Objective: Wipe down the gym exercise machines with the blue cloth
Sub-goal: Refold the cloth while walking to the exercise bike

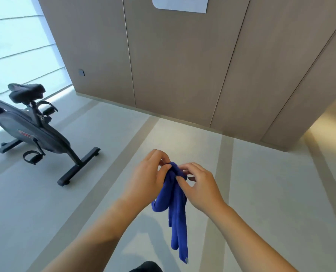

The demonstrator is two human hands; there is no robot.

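A blue cloth hangs bunched in front of me, its loose end dangling toward the floor. My left hand pinches its top from the left and my right hand pinches it from the right, fingertips almost meeting. A black exercise bike with a padded saddle and strapped pedals stands on the floor at the far left, well away from both hands.
A beige panelled wall runs across ahead, with a white sheet stuck high on it. Bright windows lie behind the bike. Grey floor with darker stripes spreads around me. An opening shows at the far right.
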